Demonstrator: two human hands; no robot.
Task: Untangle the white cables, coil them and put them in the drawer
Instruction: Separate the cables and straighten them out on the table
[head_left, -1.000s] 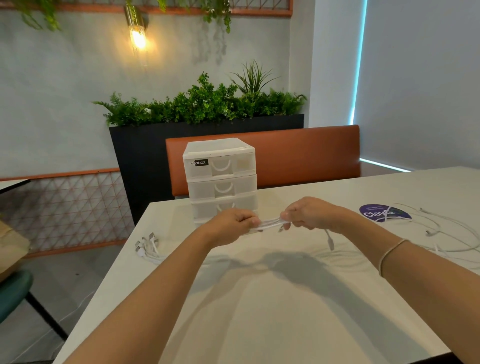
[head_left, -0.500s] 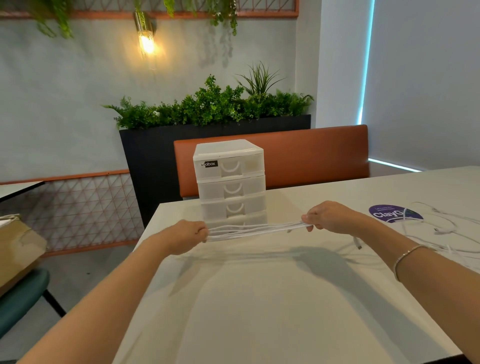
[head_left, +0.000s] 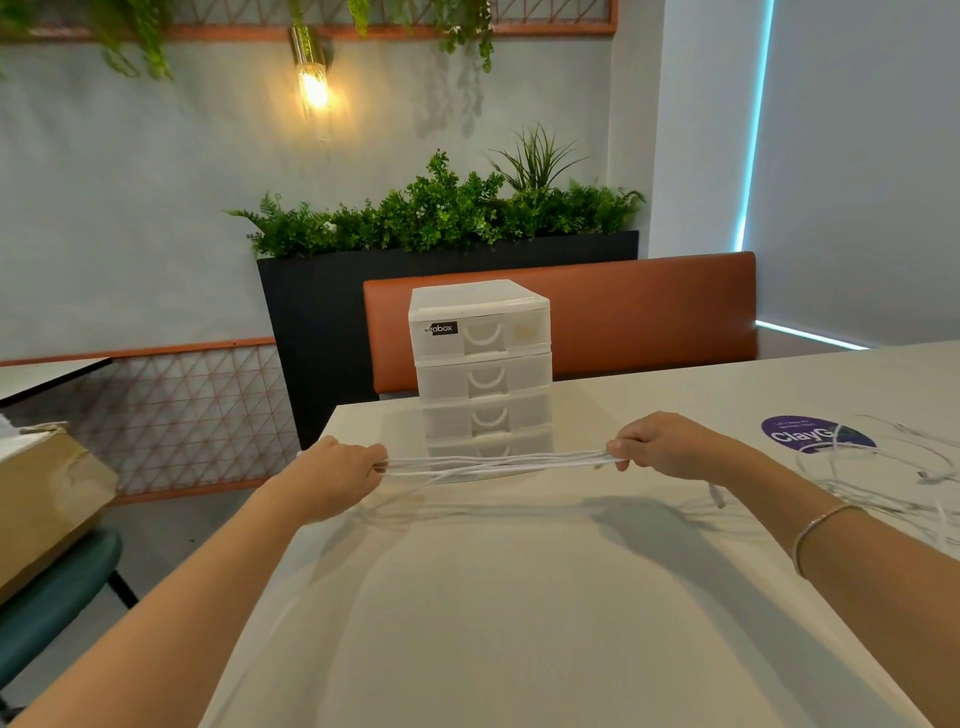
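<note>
A bundle of white cables (head_left: 493, 462) is stretched level above the table between my two hands. My left hand (head_left: 337, 475) grips its left end, fingers curled round the strands. My right hand (head_left: 665, 444) grips the right end, and a loose plug (head_left: 719, 496) hangs below that wrist. Behind the bundle stands a white plastic drawer unit (head_left: 480, 364) with all drawers closed. More white cables (head_left: 893, 478) lie tangled on the table at the right.
The white table (head_left: 519, 623) stretches toward me, its left edge near my left forearm. A purple round sticker (head_left: 800, 434) lies under the right tangle. An orange bench back (head_left: 649, 312), a cardboard box (head_left: 47, 499) and a green chair seat (head_left: 57, 587) surround the table.
My hands have moved apart, from nearly touching to wide, pulling the bundle of cables out straight between them. The view has shifted slightly to the left.
</note>
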